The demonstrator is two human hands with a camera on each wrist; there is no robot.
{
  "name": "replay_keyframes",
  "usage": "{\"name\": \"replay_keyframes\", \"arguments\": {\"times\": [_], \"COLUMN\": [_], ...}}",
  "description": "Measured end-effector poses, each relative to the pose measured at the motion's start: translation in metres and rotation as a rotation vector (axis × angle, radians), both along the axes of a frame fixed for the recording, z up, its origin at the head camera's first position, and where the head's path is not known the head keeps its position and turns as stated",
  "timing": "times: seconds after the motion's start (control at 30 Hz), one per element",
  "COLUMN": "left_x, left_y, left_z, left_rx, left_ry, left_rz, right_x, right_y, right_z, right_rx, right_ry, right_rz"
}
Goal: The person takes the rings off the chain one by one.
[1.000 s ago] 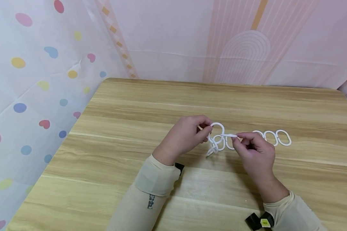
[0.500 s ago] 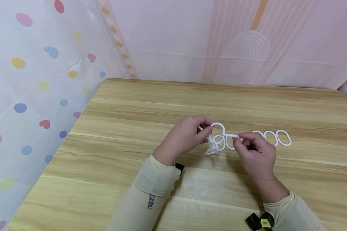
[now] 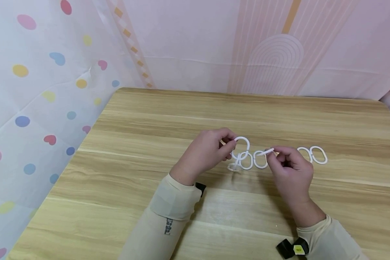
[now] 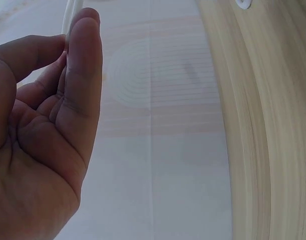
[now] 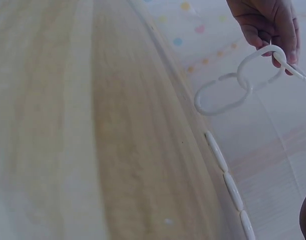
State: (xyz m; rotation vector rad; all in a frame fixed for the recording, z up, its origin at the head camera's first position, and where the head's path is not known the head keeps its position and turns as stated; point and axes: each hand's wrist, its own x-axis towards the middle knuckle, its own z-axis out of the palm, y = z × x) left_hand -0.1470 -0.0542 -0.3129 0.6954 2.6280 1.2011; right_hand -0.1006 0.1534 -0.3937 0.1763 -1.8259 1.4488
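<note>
My left hand (image 3: 211, 153) pinches a white oval plastic chain link (image 3: 248, 145) between thumb and forefinger, above the table. More linked white ovals hang below it; in the right wrist view, one hanging link (image 5: 223, 111) has a small gap in its side. My right hand (image 3: 290, 171) pinches a single white link (image 3: 269, 150), seen nearly edge-on and apart from the chain in the head view. Its far end is hidden behind the fingertips. In the left wrist view, only part of a held link (image 4: 72, 14) shows at the fingertips.
On the wooden table (image 3: 149, 137), a row of loose white links lies behind the hands, including one link (image 3: 260, 168) between them and another (image 3: 319, 163) at the right end. The right hand hides part of the row. A patterned cloth (image 3: 195, 43) stands behind.
The right hand's link has drawn away to the right from the chain it overlapped. My left hand has shifted slightly left, and the hanging links have swung.
</note>
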Motion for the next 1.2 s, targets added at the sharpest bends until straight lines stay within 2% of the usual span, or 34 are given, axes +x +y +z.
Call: {"name": "replay_keyframes", "arguments": {"times": [0.33, 0.6, 0.73, 0.97, 1.2], "left_x": [-0.001, -0.001, -0.001, -0.001, -0.001], "left_y": [0.001, 0.0, 0.0, 0.0, 0.0], "left_z": [-0.002, -0.003, -0.003, -0.004, -0.002], "left_rx": [0.012, -0.004, -0.014, -0.016, -0.026], "left_ry": [0.018, 0.022, 0.025, 0.021, 0.015], "left_rz": [-0.006, -0.009, -0.009, -0.007, -0.013], "right_x": [-0.003, -0.007, -0.011, -0.018, -0.024], "right_y": [0.008, 0.017, 0.024, 0.043, 0.066], "right_z": [-0.004, -0.005, -0.007, -0.005, -0.004], "right_rx": [0.002, -0.002, -0.041, -0.003, -0.023], "right_ry": [-0.056, -0.164, -0.222, -0.345, -0.434], "right_rz": [-0.032, -0.079, -0.121, -0.224, -0.296]}}
